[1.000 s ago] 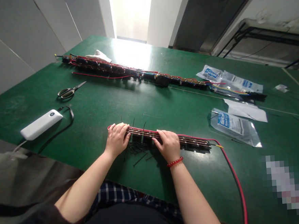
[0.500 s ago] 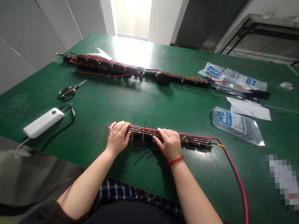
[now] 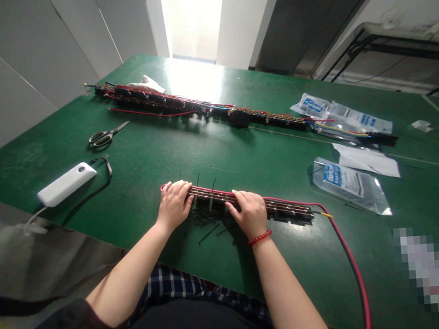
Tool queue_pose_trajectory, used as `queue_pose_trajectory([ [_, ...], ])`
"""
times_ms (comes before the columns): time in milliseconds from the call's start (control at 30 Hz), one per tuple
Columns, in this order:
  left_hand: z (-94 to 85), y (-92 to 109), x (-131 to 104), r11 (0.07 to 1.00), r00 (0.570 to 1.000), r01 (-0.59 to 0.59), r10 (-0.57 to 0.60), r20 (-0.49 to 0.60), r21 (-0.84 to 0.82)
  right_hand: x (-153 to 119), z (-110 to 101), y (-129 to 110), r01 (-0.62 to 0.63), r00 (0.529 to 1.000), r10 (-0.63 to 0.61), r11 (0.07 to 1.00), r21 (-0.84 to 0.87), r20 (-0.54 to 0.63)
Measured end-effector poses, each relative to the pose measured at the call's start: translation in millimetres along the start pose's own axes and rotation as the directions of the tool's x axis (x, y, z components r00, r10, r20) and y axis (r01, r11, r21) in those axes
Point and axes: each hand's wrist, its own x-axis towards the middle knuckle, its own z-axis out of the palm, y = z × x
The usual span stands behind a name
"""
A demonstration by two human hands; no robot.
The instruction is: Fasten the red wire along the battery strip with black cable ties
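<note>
Strip (image 3: 219, 196), black, with coppery lines on its top and red wire (image 3: 285, 201) along its far edge, lying lengthwise at the near side of green tabletop (image 3: 147, 154). Left grip (image 3: 172, 203) at the left end of strip, closed around it: fingers folded over the far edge, thumb on the near side. Right grip (image 3: 251, 212) around the middle of strip, closed likewise, with bracelet of red beads (image 3: 260, 238) at the wrist. Between both grips, one stretch of strip in plain sight; past right grip, another stretch, reaching to the right end, near small yellow piece (image 3: 326, 214), with red wire curving on toward the near edge. Just beside strip, on its near side, loose black pieces (image 3: 208, 234), thin and scattered.

To the right, clear plastic bag (image 3: 372, 201) with blue and white label (image 3: 335, 175); characters on it, as far as possible to see, too small for sure reading. Near it, white paper (image 3: 367, 161). Beyond, more bags (image 3: 362, 118) with similar blue printing. At the far part, long wired assembly (image 3: 200, 106), white cloth (image 3: 148, 83) behind it. To the left, scissors (image 3: 103, 137) and white device (image 3: 67, 184) with round dark spot.
</note>
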Motion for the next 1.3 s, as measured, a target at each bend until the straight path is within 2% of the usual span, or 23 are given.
queue_pose_trajectory([
  [733, 1.0, 0.7, -1.0, 1.000, 1.000, -0.008, 0.008, -0.005, 0.009, -0.4, -1.3, -2.6, -0.034, 0.999, 0.034, 0.999, 0.008, 0.028],
  [1300, 5.9, -3.1, -2.8, 0.996, 0.997, -0.071, 0.072, -0.021, 0.048, -1.4, -1.3, -3.3, -0.047, 0.997, 0.046, 0.999, 0.005, 0.056],
])
